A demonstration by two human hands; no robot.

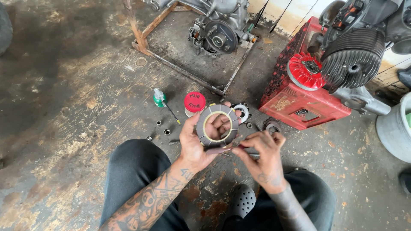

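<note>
My left hand (198,143) holds up a flat grey friction ring (217,125) with a pale inner edge, fingers showing through its hole. My right hand (262,155) pinches a thin metal tool (239,149) against the ring's lower edge. Both hands hover over my knees, which are in dark trousers, above the stained concrete floor.
A red-lidded jar (195,104), a small green-and-white bottle (159,98), a toothed round part (242,113) and small nuts (166,131) lie on the floor ahead. An engine (219,25) sits in a rusty frame behind. At right, a finned engine (353,55) rests on a red crate (295,102), beside a grey bucket (396,130).
</note>
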